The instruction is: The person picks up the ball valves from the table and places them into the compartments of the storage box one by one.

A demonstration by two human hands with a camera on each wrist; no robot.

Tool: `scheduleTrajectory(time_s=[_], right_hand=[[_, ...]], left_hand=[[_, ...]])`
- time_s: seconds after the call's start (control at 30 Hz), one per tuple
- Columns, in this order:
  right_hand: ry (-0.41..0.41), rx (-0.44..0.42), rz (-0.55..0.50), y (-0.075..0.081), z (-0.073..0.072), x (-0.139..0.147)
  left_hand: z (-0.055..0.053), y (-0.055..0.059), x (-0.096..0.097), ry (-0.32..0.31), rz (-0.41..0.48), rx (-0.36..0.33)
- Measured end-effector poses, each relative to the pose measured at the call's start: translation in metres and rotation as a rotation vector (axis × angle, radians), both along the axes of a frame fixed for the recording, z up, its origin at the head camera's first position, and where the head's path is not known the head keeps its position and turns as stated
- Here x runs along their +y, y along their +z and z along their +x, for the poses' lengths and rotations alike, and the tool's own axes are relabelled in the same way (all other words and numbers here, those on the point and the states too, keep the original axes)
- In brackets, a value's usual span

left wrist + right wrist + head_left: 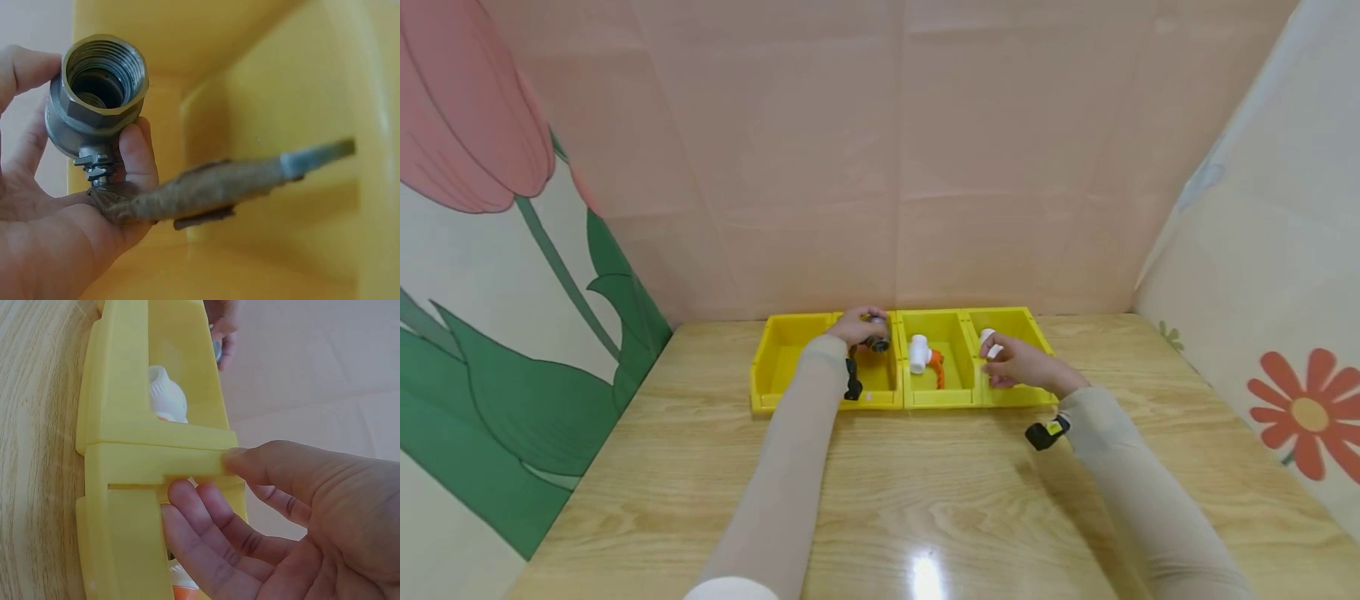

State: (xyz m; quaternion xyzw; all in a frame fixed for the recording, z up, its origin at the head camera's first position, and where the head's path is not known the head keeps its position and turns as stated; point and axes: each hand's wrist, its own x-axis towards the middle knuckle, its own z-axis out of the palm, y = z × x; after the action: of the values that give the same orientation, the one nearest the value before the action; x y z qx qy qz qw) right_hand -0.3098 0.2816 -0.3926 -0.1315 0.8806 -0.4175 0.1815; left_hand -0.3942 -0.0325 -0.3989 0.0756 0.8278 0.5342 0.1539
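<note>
My left hand (852, 326) holds a metal ball valve (97, 94) over the second yellow bin from the left. Its threaded opening faces the left wrist camera, and its lever (219, 190), in a brown sleeve, slants across the bin. Thumb and fingers lie around the valve body. My right hand (1018, 364) is at the rightmost bin (134, 544), thumb tip at the divider's edge and fingers loosely bent, with nothing seen between them. A white piece (987, 336) shows behind these fingers. White and orange parts (184, 584) show lower in that bin, mostly hidden.
A white plastic valve (918, 354) with an orange handle (937, 367) lies in the third bin (951, 397). The leftmost bin (778, 367) stands beside my left hand. The row of joined bins sits at the back of the wooden table (925, 492), close to a pink backdrop (895, 167).
</note>
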Motion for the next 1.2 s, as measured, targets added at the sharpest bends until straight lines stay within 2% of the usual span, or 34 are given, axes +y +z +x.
scheduleTrajectory(time_s=[0.03,0.13,0.23,0.27,0.33,0.53,0.83,1.2], right_hand=[[-0.004,-0.003,-0.002,0.001,0.000,0.000],[-0.003,-0.002,-0.002,0.001,0.000,0.000],[-0.012,-0.005,0.003,0.000,0.001,0.000],[-0.016,-0.005,0.005,0.000,0.001,0.000],[-0.025,-0.008,0.009,-0.001,0.001,0.000],[-0.018,0.005,0.002,-0.001,0.002,0.000],[-0.001,0.011,-0.015,0.002,0.004,-0.001],[-0.002,0.004,-0.011,0.001,0.003,0.000]], left_hand=[[0.003,0.003,0.000,0.000,0.004,-0.005],[0.002,0.002,0.001,0.001,0.005,-0.013],[-0.004,-0.002,0.001,0.001,0.000,-0.029],[-0.008,-0.007,0.001,-0.001,-0.008,-0.031],[-0.010,-0.008,0.001,-0.001,-0.020,-0.042],[-0.013,-0.012,0.004,0.034,-0.057,-0.080],[-0.017,-0.019,0.008,0.079,-0.115,-0.078],[-0.010,-0.024,0.009,0.037,-0.157,-0.090]])
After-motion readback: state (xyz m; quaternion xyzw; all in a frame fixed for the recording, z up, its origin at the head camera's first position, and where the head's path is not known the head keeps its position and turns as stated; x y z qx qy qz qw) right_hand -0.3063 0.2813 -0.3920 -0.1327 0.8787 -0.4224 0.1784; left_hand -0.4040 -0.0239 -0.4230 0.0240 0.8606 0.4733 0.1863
